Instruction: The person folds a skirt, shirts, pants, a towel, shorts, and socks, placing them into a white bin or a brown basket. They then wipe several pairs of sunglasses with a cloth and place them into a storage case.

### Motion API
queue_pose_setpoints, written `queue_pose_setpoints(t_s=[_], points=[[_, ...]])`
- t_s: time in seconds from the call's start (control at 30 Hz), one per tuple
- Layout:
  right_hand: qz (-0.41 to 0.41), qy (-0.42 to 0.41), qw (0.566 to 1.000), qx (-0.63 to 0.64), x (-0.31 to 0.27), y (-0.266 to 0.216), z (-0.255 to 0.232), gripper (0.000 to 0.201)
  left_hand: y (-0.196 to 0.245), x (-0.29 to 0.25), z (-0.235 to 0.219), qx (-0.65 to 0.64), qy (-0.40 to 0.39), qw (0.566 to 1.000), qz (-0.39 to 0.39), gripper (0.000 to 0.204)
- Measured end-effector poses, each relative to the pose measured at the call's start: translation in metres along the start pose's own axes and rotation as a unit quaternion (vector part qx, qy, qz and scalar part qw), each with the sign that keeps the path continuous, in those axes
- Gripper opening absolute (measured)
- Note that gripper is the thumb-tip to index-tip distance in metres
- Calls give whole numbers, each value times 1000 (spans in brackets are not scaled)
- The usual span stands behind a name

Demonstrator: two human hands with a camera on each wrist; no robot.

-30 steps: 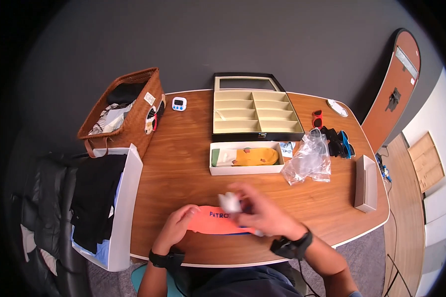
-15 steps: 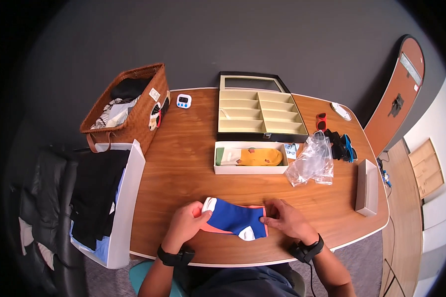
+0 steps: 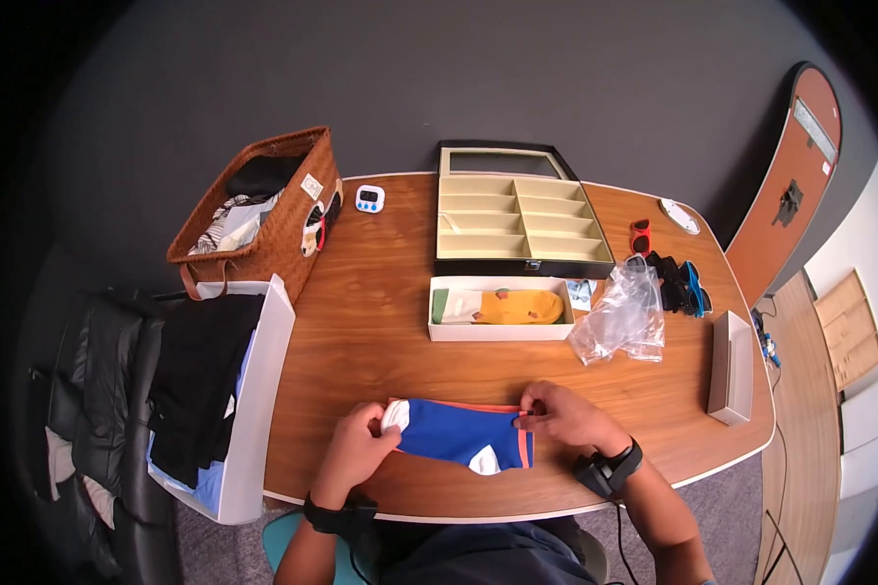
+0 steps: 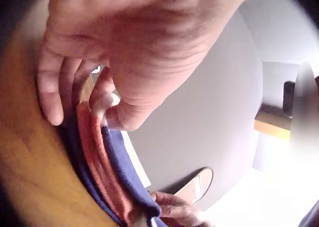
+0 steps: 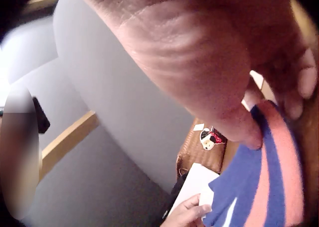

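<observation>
A pair of socks, blue on top with coral showing along the edges, lies flat near the table's front edge. My left hand pinches their white toe end, thumb against forefinger; the left wrist view shows the layered blue and coral fabric running from that grip. At the other end, my right hand pinches the striped cuff. The cuff's coral stripes show up close in the right wrist view. A white heel patch faces up on the near side.
Beyond the hands stands a white box holding yellow patterned socks. Behind it is an open compartment case. Clear plastic bags, sunglasses and a narrow box are at right. A wicker basket and a clothes box are at left.
The coral sock lay with its lettering up under a blurred white-ended bundle in my right hand. The blue sock was then spread over it, and both hands now pinch the ends.
</observation>
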State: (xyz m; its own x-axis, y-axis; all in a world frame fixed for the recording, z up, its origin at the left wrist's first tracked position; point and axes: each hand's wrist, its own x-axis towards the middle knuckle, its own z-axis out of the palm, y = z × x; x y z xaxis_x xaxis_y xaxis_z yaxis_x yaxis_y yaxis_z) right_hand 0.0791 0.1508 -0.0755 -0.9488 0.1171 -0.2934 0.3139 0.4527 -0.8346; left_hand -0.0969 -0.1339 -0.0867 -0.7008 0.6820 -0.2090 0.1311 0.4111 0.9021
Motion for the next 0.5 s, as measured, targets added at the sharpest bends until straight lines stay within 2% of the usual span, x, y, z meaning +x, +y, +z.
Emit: queue_pose_setpoints(t_s=[0.03, 0.07, 0.13, 0.17, 0.23, 0.27, 0.33, 0.37, 0.4, 0.43, 0.47, 0.5], points=[[43, 38, 996, -63, -2, -11, 2, 27, 5, -2, 1, 116, 7, 993, 4, 26], [42, 37, 996, -63, -4, -16, 6, 27, 8, -4, 4, 116, 8, 993, 4, 26], [-4, 129, 976, -177, -9, -21, 15, 37, 14, -4, 10, 48, 53, 997, 42, 46], [-3, 131, 975, -178, -10, -21, 16, 37, 18, -5, 10, 47, 52, 997, 45, 46], [-42, 86, 993, -69, -11, -21, 17, 39, 25, -3, 7, 73, 1, 997, 13, 56], [-42, 89, 993, -71, -10, -17, 14, 39, 23, 3, 8, 73, 0, 997, 16, 56], [-73, 142, 972, 172, -4, -7, 4, 35, 13, 16, 9, -86, -12, 992, 95, 58], [-112, 201, 960, 162, -4, -27, -10, 31, 22, 25, 9, -142, -27, 986, 82, 58], [-56, 216, 959, 172, -4, -42, -26, 33, 46, 31, 8, -107, -15, 986, 125, 58], [-76, 254, 953, 148, -2, -57, -41, 35, 63, 43, 9, -122, -18, 984, 132, 58], [-191, 306, 929, 78, 19, -40, -56, 36, 79, 57, 8, -137, -21, 980, 141, 57], [-194, 322, 923, 82, 31, -43, -71, 36, 90, 74, 7, -133, -25, 979, 152, 57]])
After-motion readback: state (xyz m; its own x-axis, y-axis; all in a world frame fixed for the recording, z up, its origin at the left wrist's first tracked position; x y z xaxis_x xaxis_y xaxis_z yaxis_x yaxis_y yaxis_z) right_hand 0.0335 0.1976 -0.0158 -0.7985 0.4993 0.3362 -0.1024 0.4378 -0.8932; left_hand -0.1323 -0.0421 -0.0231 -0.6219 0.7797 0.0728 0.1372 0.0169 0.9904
